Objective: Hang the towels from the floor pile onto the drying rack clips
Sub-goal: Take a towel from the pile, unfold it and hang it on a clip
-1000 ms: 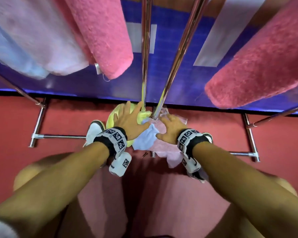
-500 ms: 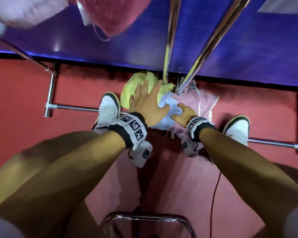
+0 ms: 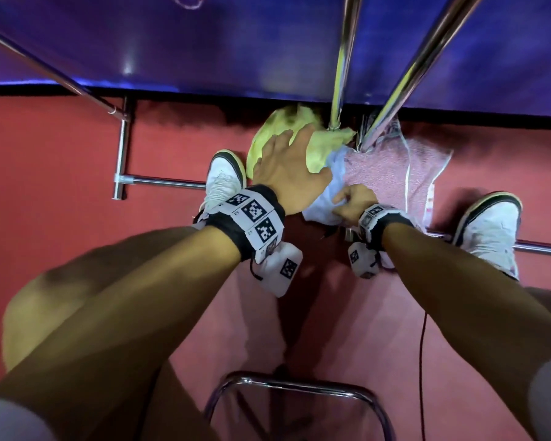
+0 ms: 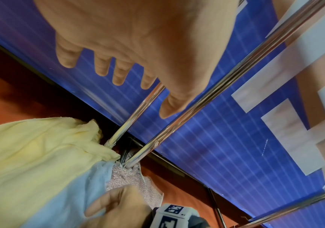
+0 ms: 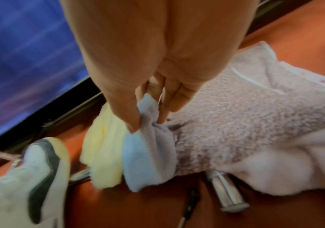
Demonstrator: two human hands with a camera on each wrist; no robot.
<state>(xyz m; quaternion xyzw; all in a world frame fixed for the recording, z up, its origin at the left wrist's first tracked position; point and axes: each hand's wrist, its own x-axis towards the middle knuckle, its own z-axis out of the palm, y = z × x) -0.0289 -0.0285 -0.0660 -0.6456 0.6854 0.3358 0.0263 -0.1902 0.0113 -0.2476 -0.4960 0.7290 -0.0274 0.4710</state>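
A pile of towels lies on the red floor at the foot of the rack poles: a yellow towel (image 3: 280, 125), a light blue towel (image 3: 323, 202) and a fuzzy pink towel (image 3: 382, 173). My right hand (image 3: 352, 203) pinches a bunched fold of the blue towel (image 5: 148, 138) between thumb and fingers. My left hand (image 3: 287, 163) hovers above the yellow towel (image 4: 30, 151) with straight, spread fingers and holds nothing. In the left wrist view my left hand (image 4: 130, 74) is clear of the cloth.
Two chrome rack poles (image 3: 339, 74) (image 3: 404, 81) rise from the pile. The rack's base bar (image 3: 159, 181) runs along the floor under my white shoes (image 3: 223, 179) (image 3: 490, 233). A blue wall panel (image 3: 204, 43) stands behind. A chrome stool frame (image 3: 293, 389) is near me.
The view has tilted down, so the hanging towels left the frame. My right hand closed on the blue towel's fold and drew nearer to me. My left hand lifted slightly over the yellow towel.
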